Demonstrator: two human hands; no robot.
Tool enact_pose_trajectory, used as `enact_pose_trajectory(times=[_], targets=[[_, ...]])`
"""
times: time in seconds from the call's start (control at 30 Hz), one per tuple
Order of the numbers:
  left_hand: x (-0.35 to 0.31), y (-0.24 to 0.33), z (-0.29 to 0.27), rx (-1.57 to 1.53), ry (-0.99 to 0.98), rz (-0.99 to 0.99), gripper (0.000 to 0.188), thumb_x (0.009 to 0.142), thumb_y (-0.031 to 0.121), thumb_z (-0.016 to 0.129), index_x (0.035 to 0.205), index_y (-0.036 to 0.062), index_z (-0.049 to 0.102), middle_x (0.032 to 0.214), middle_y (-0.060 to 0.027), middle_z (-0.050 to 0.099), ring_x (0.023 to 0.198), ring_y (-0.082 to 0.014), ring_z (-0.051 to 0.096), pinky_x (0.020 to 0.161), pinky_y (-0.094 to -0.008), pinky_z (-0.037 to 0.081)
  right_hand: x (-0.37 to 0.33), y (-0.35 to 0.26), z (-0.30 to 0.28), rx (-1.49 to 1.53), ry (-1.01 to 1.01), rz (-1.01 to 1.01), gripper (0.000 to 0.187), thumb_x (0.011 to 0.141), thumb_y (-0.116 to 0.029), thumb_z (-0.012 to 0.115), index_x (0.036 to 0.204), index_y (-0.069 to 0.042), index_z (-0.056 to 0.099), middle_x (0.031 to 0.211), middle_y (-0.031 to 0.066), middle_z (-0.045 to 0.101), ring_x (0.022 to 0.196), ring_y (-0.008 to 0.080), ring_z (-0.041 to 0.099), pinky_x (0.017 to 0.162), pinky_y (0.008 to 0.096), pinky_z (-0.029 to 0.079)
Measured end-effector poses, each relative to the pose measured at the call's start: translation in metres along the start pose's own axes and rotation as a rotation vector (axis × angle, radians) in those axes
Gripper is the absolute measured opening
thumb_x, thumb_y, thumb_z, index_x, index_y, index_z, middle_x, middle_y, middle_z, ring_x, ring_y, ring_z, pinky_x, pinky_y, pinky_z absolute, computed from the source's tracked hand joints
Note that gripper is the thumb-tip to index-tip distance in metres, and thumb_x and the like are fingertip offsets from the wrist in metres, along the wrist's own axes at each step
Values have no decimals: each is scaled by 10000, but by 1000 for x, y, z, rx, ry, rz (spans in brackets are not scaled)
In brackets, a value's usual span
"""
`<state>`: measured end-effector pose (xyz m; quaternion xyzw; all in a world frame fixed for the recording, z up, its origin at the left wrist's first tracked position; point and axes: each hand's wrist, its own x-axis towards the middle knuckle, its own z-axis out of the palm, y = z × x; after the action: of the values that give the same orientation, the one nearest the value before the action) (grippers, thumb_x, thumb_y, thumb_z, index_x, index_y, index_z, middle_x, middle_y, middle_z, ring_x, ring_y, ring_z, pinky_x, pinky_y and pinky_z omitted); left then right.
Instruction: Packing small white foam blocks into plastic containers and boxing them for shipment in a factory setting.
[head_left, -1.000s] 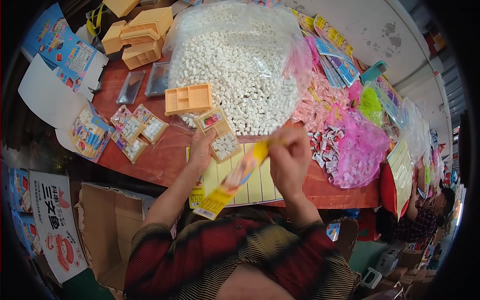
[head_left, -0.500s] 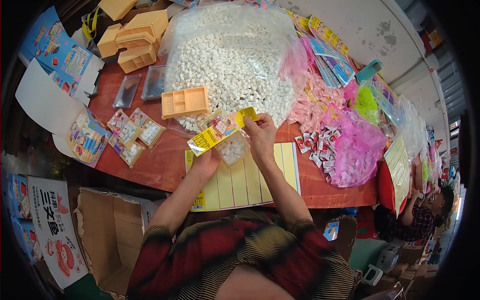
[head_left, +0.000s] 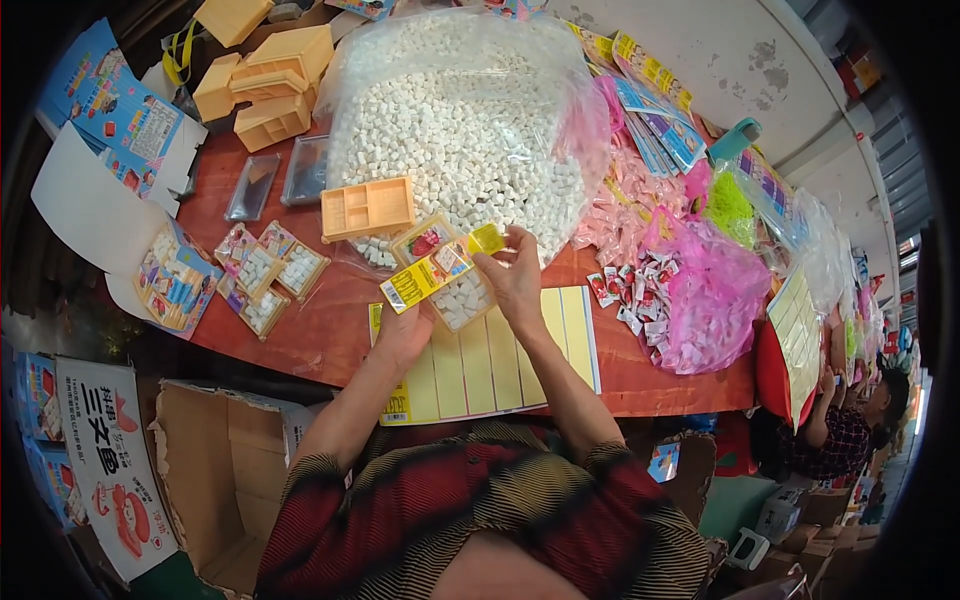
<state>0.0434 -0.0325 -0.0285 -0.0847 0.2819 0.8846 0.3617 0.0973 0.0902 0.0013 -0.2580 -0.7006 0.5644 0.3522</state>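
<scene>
Yellow label strip [head_left: 432, 274]: long, narrow, printed, black-and-white patch at low end, green-yellow tip at high end; held tilted over small clear tray [head_left: 458, 292] of white pellets.

Right hand [head_left: 517, 281]: fingers pinched shut on strip's upper tip at 12 o'clock of hand. Left hand [head_left: 403, 335]: at strip's lower end, 7 o'clock of tray; grip cannot be told.

Count on red surface [head_left: 330, 320]: one yellow sticker sheet [head_left: 500, 360] under hands; one orange divided tray [head_left: 368, 208] at 10 o'clock; one large clear bag [head_left: 470, 130] of white pellets at 12; three filled packs [head_left: 265, 275] at 9.
</scene>
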Motion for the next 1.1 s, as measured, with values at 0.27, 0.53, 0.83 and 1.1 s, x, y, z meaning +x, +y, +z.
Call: enact_pose_trajectory(times=[0.27,0.53,0.83,1.1], targets=[[-8,10,14,215,-133,151,274,800,141,469,1061,63,448,1037,-56,518,923,-144,510,801,-281,424,-11,-23,-8,-684,-170,-440,373,673,-81,620,1010,14,490,849,78,536,876,155,471,767,279,379],[-7,33,27,355,-341,-64,298,781,123,487,1068,52,448,1021,-71,526,873,-128,537,763,-248,435,4,-12,-20,323,-639,415,213,707,-61,576,906,15,561,826,63,592,743,96,537,705,230,417],[-11,38,25,996,231,636,259,717,103,548,951,20,471,878,-74,508,788,-202,502,720,-315,408,5,-4,-25,273,-306,466,177,717,-100,564,843,24,558,747,61,586,626,93,542,575,203,431],[-12,17,31,1378,-30,781,269,696,138,592,910,-8,518,812,-100,519,755,-206,500,699,-302,404,-22,-31,-10,334,-278,256,137,722,-26,564,843,37,553,782,54,587,665,73,535,603,193,430]])
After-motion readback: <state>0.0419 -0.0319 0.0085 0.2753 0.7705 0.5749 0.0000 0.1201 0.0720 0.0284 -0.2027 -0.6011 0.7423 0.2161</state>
